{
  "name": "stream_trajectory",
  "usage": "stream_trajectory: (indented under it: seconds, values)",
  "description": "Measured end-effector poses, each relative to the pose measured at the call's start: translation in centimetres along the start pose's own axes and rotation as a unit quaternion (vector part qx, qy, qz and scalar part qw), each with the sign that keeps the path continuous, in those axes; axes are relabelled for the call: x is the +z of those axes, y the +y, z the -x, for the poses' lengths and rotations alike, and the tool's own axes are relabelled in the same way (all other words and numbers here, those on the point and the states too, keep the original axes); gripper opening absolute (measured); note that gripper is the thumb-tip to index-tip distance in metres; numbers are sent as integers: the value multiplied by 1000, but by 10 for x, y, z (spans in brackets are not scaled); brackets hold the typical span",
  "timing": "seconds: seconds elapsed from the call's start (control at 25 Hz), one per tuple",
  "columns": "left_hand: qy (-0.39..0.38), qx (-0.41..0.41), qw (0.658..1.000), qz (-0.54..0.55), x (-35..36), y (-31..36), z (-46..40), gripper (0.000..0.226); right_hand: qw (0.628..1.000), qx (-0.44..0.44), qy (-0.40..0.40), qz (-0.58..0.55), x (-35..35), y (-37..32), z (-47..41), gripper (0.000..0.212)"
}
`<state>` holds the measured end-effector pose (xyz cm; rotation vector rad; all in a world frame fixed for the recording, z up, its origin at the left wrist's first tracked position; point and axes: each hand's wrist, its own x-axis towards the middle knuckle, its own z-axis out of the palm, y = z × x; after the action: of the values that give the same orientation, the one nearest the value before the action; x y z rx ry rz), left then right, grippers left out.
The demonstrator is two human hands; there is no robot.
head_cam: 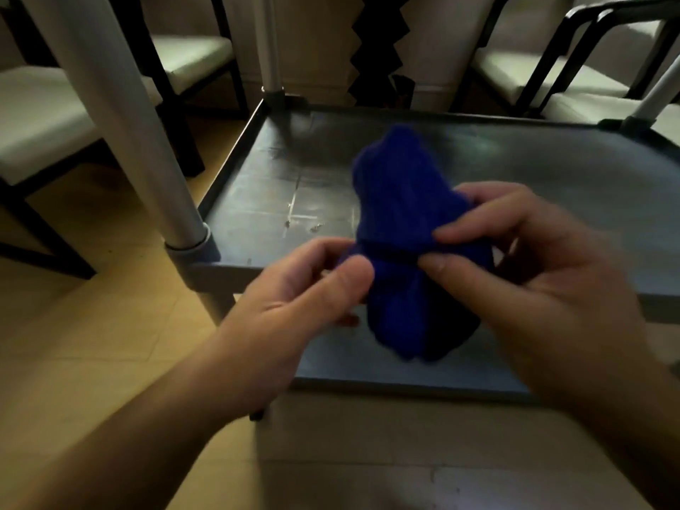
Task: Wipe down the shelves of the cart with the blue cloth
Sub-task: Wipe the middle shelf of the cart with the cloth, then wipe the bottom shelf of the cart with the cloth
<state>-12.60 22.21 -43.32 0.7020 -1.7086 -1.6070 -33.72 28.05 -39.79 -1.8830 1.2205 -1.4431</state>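
A bunched blue cloth (pixel 397 230) is held up in front of me, above the near edge of a dark grey cart shelf (pixel 552 185). My left hand (pixel 301 300) pinches the cloth's left side between thumb and fingers. My right hand (pixel 544 274) grips its right side, thumb and forefinger closed on a fold. The cloth's lower part hangs down over a second, lower shelf (pixel 368 366). The shelf surface is scuffed, with pale scratch marks left of the cloth.
Silver cart posts rise at the near left corner (pixel 147 141), the far left corner (pixel 268 42) and the far right (pixel 658 93). Dark-framed chairs with pale seats stand to the left (pixel 40 119) and at the back right (pixel 544 75). Tan floor tiles lie below.
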Motion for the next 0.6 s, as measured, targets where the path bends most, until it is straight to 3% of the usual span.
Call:
stream_trajectory:
  seconds: [0.08,0.16,0.28,0.36,0.4,0.48,0.6]
  values:
    - [-17,-49,993,106,3,-19,17,46,1000,15,-25,-3,24,10,23,19]
    - [-1,-105,984,144,1,-41,25,33,997,64,-38,-16,44,27,43,25]
    - [-4,-187,969,159,-8,-88,33,35,967,235,-60,-80,58,64,66,77]
    - [-25,-236,959,155,-12,-122,36,37,903,383,-111,-162,60,92,76,101]
    - [-40,-250,956,147,-13,-139,36,38,861,438,-143,-214,60,106,81,100]
    - [-64,-264,954,127,-12,-165,33,40,804,493,-214,-254,58,132,89,72]
    - [-57,-281,958,29,-2,-195,22,36,795,503,-285,-182,50,167,104,37]
